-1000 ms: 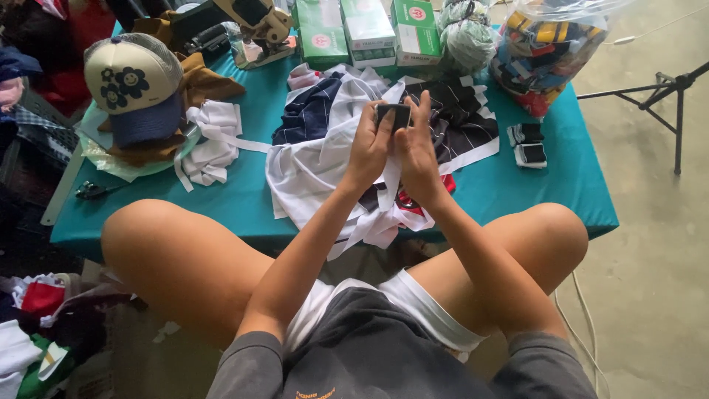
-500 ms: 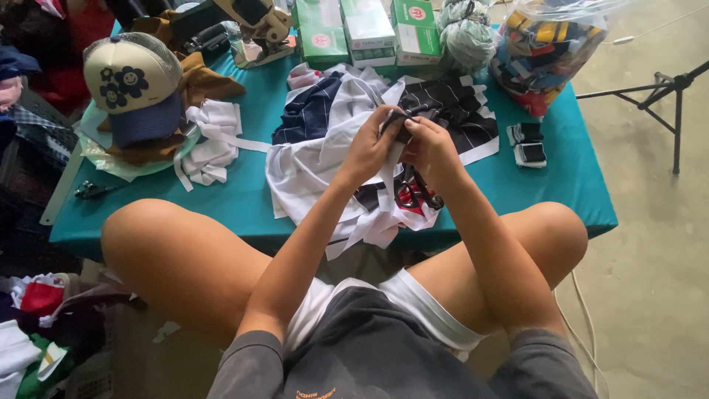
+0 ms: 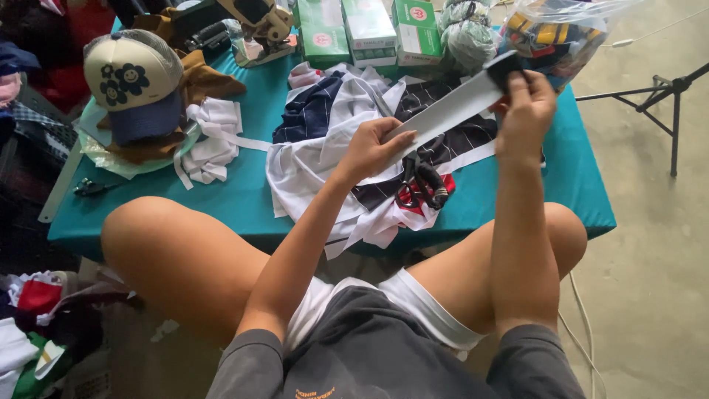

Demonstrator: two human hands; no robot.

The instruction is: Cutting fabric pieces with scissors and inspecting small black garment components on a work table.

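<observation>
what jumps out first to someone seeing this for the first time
The white fabric strip stretched taut above the teal table, the left hand pinching its lower end and the right hand its upper, dark-tipped end. Under it lies a heap of white and striped cloth with red-handled scissors. At far left sits a cream cap with flower prints.

White fabric strip (image 3: 450,106) stretched taut, slanting above table.

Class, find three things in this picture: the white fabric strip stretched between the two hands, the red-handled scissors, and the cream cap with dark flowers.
White fabric strip (image 3: 450,107): head view, middle of the stretched band.
Red-handled scissors (image 3: 419,191): head view, on the handles.
Cream cap with dark flowers (image 3: 129,70): head view, on the crown.
</observation>
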